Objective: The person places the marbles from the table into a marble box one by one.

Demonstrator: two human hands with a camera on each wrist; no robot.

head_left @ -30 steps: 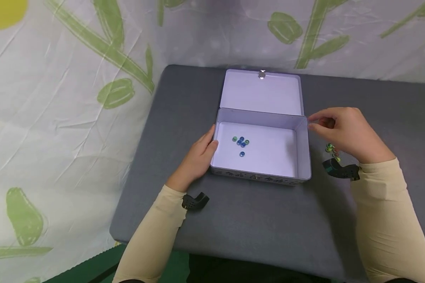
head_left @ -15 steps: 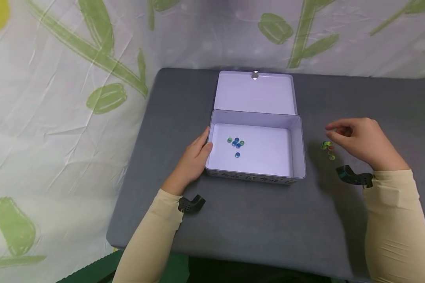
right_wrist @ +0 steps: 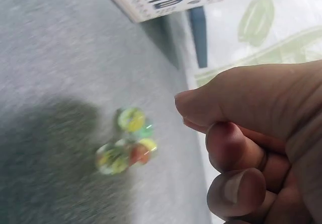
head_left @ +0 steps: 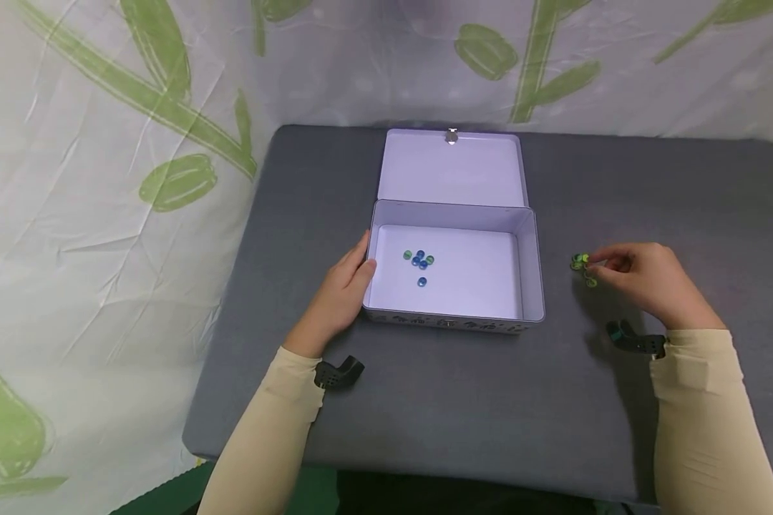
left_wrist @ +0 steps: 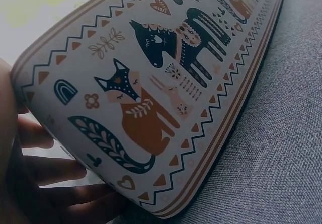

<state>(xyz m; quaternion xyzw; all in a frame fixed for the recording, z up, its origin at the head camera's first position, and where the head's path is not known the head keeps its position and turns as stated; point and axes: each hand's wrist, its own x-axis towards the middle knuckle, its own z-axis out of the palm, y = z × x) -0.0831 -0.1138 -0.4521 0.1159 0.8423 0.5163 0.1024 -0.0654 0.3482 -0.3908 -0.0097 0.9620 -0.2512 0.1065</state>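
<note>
Grey cloth-covered table (head_left: 438, 400) set against a pale curtain (head_left: 361, 79) painted with green stems and leaves. On it, one rectangular box (head_left: 528, 265), lid (head_left: 451, 168) folded back toward the curtain with its metal clasp (head_left: 451, 136) at the far edge. Inside is white; contents: four blue marbles (head_left: 422, 265) and two green marbles (head_left: 407, 254), most clustered left of centre, one blue apart, nearer the front wall.

Second group: loose marbles (right_wrist: 113, 158) on the table, right of the box and well apart from it. Glassy and clear, with yellow and green swirls, one orange-red; bunched closely. Right wrist view blurred, exact count uncertain.

Right hand (head_left: 650, 279) at the loose marbles: thumb and forefinger narrowly apart, remaining fingers bent. From above, fingertips overlap the group and cover part of it; in the right wrist view they appear just beside it. Left hand (head_left: 335, 297) holds the box at its left side, thumb over the rim, fingers along the outer wall.

Outer wall, left wrist view: printed fox (left_wrist: 143, 128) and dark horse (left_wrist: 161, 43) between zigzag borders. Beige sleeves (head_left: 258, 429) and black wrist devices (head_left: 634, 340) on both arms.
</note>
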